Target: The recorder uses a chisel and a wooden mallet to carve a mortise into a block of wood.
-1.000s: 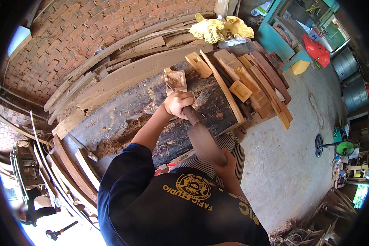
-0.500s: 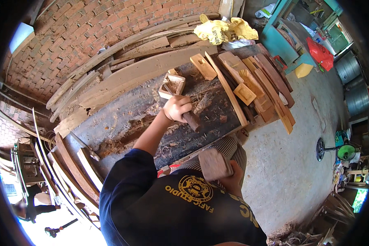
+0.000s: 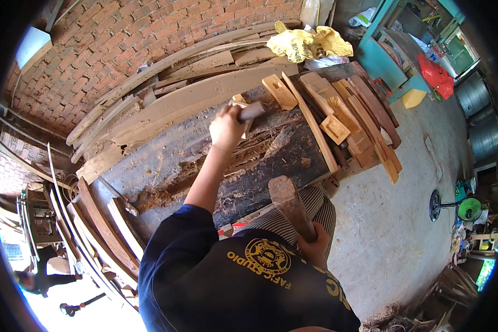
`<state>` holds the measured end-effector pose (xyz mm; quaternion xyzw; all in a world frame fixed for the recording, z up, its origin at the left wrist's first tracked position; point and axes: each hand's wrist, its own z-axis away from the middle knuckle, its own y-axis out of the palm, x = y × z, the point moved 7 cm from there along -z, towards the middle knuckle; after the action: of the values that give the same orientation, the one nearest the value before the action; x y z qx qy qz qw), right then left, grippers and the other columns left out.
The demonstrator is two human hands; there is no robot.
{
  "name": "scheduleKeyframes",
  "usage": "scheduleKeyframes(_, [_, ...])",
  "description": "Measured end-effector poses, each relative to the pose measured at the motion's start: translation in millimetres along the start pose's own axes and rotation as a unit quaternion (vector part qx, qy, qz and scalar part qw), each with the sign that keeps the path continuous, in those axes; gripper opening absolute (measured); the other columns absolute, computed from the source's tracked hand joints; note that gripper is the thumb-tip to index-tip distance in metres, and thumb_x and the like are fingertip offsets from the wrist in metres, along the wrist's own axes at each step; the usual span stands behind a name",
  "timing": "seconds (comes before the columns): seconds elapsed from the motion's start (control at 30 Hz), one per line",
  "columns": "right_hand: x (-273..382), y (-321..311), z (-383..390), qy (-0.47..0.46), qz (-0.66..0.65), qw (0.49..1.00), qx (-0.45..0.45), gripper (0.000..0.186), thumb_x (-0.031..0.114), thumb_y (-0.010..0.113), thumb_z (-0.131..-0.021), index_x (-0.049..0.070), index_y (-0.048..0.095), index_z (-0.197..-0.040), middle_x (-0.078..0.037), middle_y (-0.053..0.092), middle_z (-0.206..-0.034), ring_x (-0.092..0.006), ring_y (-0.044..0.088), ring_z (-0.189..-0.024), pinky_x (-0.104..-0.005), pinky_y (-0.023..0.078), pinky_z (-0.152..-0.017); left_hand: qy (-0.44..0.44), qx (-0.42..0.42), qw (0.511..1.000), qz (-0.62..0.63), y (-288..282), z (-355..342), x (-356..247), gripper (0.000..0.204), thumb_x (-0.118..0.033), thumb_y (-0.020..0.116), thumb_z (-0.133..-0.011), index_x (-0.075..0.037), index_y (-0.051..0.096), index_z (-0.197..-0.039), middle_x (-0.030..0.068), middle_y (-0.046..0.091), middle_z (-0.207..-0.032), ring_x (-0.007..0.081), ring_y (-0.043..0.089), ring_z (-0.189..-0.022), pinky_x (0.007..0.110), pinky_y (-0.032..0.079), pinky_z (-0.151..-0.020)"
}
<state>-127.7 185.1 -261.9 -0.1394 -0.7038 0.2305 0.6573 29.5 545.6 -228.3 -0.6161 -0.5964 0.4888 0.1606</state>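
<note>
My left hand (image 3: 227, 130) is closed round a chisel, whose thick dark wooden handle (image 3: 252, 112) sticks out to the right and looks slightly blurred. Its blade is hidden. Beneath and beside that hand lies a small pale hollowed wooden block (image 3: 248, 133), mostly covered by the hand and the handle. Close to my body, my right hand (image 3: 316, 247) grips a wooden mallet (image 3: 291, 203) by its handle, its worn brown head pointing up and away from me, apart from the workbench.
The dark, rough workbench (image 3: 282, 160) is strewn with wood chips. On its right lie several boards (image 3: 365, 124) and another hollowed block (image 3: 335, 129). Long curved planks (image 3: 205, 94) line the brick wall (image 3: 166, 33). A yellow sack (image 3: 310, 44) sits behind. A fan (image 3: 469, 209) stands far right.
My left hand has moved up and left with the chisel, its handle now turned rightward across the block. My right hand has tilted the mallet, its head now raised and more of the handle showing.
</note>
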Motion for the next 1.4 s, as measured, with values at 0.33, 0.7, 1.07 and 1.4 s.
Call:
scheduleKeyframes(0.33, [-20.3,-4.1,9.0,0.001,0.041,0.999,0.026,0.029,0.011,0.072,-0.065,0.002,0.059,-0.089,-0.009,0.059,-0.067,-0.0131,0.057,-0.061,-0.0281,0.044,-0.057,-0.211,0.04,0.966,0.145,35.9,25.3,44.4,0.045,-0.031,0.073,-0.073,0.004,0.06,-0.099,0.0249,0.065,-0.083,0.0391,0.065,-0.082,0.043,0.052,-0.071])
scheduleKeyframes(0.7, [-11.4,-2.8,11.0,-0.085,0.161,0.981,0.066,0.042,0.014,0.076,-0.055,0.004,0.062,-0.093,-0.013,0.065,-0.076,-0.0275,0.066,-0.07,-0.0336,0.052,-0.064,-0.357,-0.038,0.858,0.369,89.7,25.1,47.8,0.032,-0.016,0.071,-0.073,0.006,0.056,-0.089,0.012,0.06,-0.064,0.018,0.059,-0.047,0.03,0.047,-0.041])
scheduleKeyframes(1.07, [-24.9,-2.2,10.0,-0.05,0.036,0.996,0.057,0.038,0.013,0.077,-0.057,0.004,0.063,-0.091,-0.012,0.064,-0.074,-0.0214,0.065,-0.069,-0.0328,0.051,-0.062,-0.061,0.092,0.948,0.298,-4.4,18.3,-53.9,0.03,-0.015,0.068,-0.074,-0.003,0.063,-0.101,0.0172,0.067,-0.087,0.0307,0.067,-0.079,0.037,0.052,-0.073])
scheduleKeyframes(1.4, [-55.6,-18.9,9.4,0.065,-0.244,0.965,-0.075,0.023,-0.002,0.073,-0.069,0.002,0.057,-0.085,-0.006,0.059,-0.071,-0.0135,0.057,-0.06,-0.0264,0.046,-0.056,0.311,0.039,0.901,0.301,-3.4,24.8,-125.0,0.028,-0.01,0.069,-0.052,-0.011,0.061,-0.079,0.0074,0.063,-0.074,0.0288,0.062,-0.066,0.037,0.05,-0.058])
